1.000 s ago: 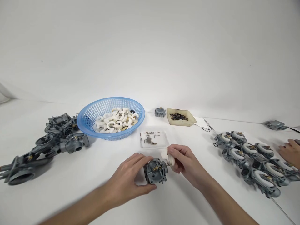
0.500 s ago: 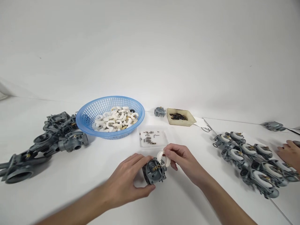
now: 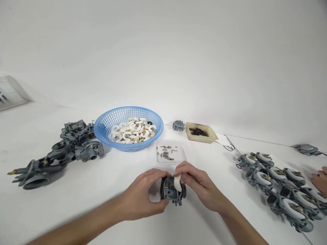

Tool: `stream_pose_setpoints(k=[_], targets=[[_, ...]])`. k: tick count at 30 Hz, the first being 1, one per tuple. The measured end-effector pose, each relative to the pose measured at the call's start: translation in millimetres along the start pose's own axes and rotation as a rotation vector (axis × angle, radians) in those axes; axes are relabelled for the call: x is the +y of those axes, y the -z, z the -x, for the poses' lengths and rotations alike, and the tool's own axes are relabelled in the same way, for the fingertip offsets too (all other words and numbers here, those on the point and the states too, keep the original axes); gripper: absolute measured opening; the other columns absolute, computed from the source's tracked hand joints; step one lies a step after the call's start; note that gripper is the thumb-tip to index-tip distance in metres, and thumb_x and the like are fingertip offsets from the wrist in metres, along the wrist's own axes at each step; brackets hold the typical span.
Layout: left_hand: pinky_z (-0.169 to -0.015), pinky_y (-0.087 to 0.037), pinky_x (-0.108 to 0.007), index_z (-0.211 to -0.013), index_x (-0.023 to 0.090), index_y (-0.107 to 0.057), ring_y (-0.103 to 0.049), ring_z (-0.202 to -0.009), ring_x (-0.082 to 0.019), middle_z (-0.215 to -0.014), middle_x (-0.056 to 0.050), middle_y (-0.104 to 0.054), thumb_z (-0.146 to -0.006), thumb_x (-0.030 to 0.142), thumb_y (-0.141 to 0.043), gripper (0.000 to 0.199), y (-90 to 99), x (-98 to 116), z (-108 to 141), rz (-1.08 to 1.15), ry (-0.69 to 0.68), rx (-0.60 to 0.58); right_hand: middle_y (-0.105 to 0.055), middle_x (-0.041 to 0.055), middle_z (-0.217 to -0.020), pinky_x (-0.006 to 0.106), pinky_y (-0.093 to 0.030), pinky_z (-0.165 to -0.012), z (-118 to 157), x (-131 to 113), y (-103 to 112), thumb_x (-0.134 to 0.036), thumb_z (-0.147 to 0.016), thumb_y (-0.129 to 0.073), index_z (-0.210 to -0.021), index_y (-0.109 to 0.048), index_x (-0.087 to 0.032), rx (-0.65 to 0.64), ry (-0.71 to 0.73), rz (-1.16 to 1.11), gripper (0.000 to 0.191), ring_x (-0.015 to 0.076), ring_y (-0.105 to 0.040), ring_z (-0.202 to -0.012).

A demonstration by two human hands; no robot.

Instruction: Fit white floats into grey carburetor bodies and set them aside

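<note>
Carburetor body [image 3: 169, 194] sits at the near middle of the white table [image 3: 143, 234], its open side with brass-coloured parts turned up toward the viewer. The left hand [image 3: 143, 194] holds it from the left, the fingers on its far side and the thumb on its near side, spread just as wide as the body between them. The right hand [image 3: 198, 183] has thumb and fingertips pinched together on a curved white float [image 3: 177, 183], which is held over the right part of the opening; whether the float touches the metal cannot be told. Just beyond the hands lies a clear tray [image 3: 180, 159] with small metal parts [image 3: 166, 154]. Farther to the left stands a blue basket [image 3: 129, 147] holding a heap of white floats [image 3: 134, 131]. At the far middle, a single carburetor [image 3: 178, 125] rests near a cream tray [image 3: 204, 138] of thin black rings [image 3: 198, 132]. On the left, a cluster of grey carburetors [image 3: 60, 149] is piled together. On the right, a group of carburetors [image 3: 264, 180] lies close together, white floats showing on them, with a black ring [image 3: 238, 166] just beside. Another person's hand [image 3: 320, 180] shows at the right edge.
</note>
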State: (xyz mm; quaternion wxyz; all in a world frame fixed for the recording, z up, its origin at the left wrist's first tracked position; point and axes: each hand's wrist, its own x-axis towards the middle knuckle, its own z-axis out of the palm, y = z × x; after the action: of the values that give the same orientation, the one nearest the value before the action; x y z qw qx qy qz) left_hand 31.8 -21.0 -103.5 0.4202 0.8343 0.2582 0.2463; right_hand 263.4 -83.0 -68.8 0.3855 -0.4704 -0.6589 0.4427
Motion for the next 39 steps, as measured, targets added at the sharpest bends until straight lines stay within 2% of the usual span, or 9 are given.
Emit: stream_pose_setpoints(k=[5,10,13,16,18,23,27,32,39], targets=[[-0.093,-0.051,-0.031,-0.12,0.028,-0.064,-0.065,-0.106,-0.022,-0.115,0.001,-0.07,-0.073,0.015,-0.071,0.049,0.7,4.8,-2.1,0.035,0.004,-0.021,-0.065,0.011,-0.112,0.047,-0.054,-0.078,-3.0,-6.7,-9.9,-0.033,-0.105,-0.041,-0.111,-0.071,-0.041,0.004,0.036,0.077,0.032,0.0281,-0.063,-0.102],[-0.084,-0.052,-0.029,-0.116,0.027,-0.064,-0.064,-0.094,-0.02,-0.108,0.002,-0.07,-0.074,0.017,-0.071,0.044,-0.2,4.1,-1.9,0.036,0.007,-0.016,-0.063,0.0073,-0.122,0.046,-0.056,-0.093,-3.1,-5.3,-14.8,-0.03,-0.105,-0.034,-0.12,-0.068,-0.044,-0.027,0.049,0.167,0.04,0.0274,-0.062,-0.113],[-0.092,-0.052,-0.03,-0.117,0.027,-0.063,-0.065,-0.102,-0.021,-0.112,0.002,-0.07,-0.073,0.017,-0.072,0.046,-0.7,1.0,-1.8,0.067,-0.005,-0.008,-0.058,0.0072,-0.127,0.044,-0.055,-0.101,-1.4,0.1,-18.2,-0.029,-0.099,-0.05,-0.129,-0.063,-0.04,0.012,0.12,0.259,0.034,0.0278,-0.059,-0.119],[-0.099,-0.05,-0.031,-0.122,0.029,-0.063,-0.064,-0.111,-0.023,-0.118,0.002,-0.07,-0.069,0.016,-0.075,0.055,-1.7,-3.2,-1.8,0.085,-0.009,0.001,-0.059,0.0078,-0.125,0.043,-0.057,-0.099,-0.3,6.5,-22.3,-0.023,-0.079,-0.075,-0.133,-0.057,-0.034,0.069,0.204,0.417,0.058,0.029,-0.059,-0.116],[-0.102,-0.049,-0.033,-0.126,0.03,-0.062,-0.064,-0.114,-0.024,-0.12,0.002,-0.07,-0.068,0.015,-0.076,0.061,-2.4,-5.4,-1.6,0.083,-0.009,0.004,-0.061,0.007,-0.123,0.043,-0.059,-0.096,0.0,9.9,-24.2,-0.018,-0.073,-0.078,-0.134,-0.055,-0.031,0.091,0.253,0.478,0.066,0.0279,-0.06,-0.112],[-0.103,-0.049,-0.035,-0.125,0.028,-0.063,-0.064,-0.115,-0.025,-0.123,0.0,-0.07,-0.069,0.016,-0.075,0.059,-2.5,-5.1,-1.1,0.053,0.03,0.001,-0.065,0.0048,-0.121,0.037,-0.061,-0.092,1.7,10.8,-24.5,-0.015,-0.08,-0.071,-0.139,-0.051,-0.039,0.086,0.353,0.486,0.067,0.0272,-0.065,-0.108],[-0.1,-0.051,-0.034,-0.123,0.028,-0.063,-0.065,-0.111,-0.025,-0.121,0.0,-0.071,-0.067,0.013,-0.073,0.059,-2.1,-2.6,-1.2,0.06,0.015,0.007,-0.065,0.006,-0.119,0.04,-0.063,-0.086,3.6,5.8,-23.7,-0.011,-0.078,-0.069,-0.143,-0.047,-0.04,0.131,0.433,0.48,0.075,0.0292,-0.067,-0.105],[-0.099,-0.052,-0.033,-0.122,0.027,-0.064,-0.066,-0.111,-0.025,-0.119,0.0,-0.071,-0.067,0.012,-0.073,0.058,-1.4,0.6,-2.0,0.093,0.002,0.018,-0.066,0.0054,-0.117,0.04,-0.064,-0.085,3.2,2.9,-21.5,-0.01,-0.074,-0.066,-0.141,-0.048,-0.039,0.149,0.411,0.457,0.076,0.0292,-0.067,-0.105],[-0.101,-0.051,-0.034,-0.125,0.028,-0.062,-0.065,-0.113,-0.025,-0.122,0.0,-0.07,-0.067,0.014,-0.074,0.06,0.7,4.4,-2.6,0.098,0.007,0.014,-0.062,0.0043,-0.125,0.041,-0.057,-0.1,3.6,-0.5,-17.9,-0.011,-0.08,-0.066,-0.142,-0.043,-0.044,0.03,0.265,0.42,0.074,0.0288,-0.062,-0.115]])
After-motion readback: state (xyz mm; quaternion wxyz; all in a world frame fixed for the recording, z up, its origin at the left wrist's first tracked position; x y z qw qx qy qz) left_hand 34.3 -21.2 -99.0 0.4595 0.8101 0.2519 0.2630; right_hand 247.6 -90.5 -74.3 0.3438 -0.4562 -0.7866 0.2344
